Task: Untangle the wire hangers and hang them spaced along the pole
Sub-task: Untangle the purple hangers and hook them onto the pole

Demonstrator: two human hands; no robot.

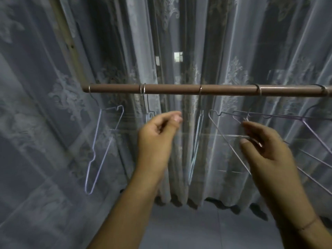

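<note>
A brown pole [170, 89] runs level across the view. Several thin wire hangers hang from it, spaced apart: one at the far left [100, 148], a pair [149, 112] partly hidden by my left hand, one edge-on in the middle [197, 133], and two overlapping ones on the right [224, 137] [312, 128]. My left hand [158, 133] is raised below the pole with curled fingers, thumb against the forefinger, and no wire shows in it. My right hand [267, 150] reaches with straight fingers to the neck of the right-hand hanger, thumb held apart.
A pale lace curtain [53, 105] hangs right behind the pole and fills the background. Its hem ends above a grey tiled floor [197, 230]. A wooden upright [70, 44] stands at the pole's left end.
</note>
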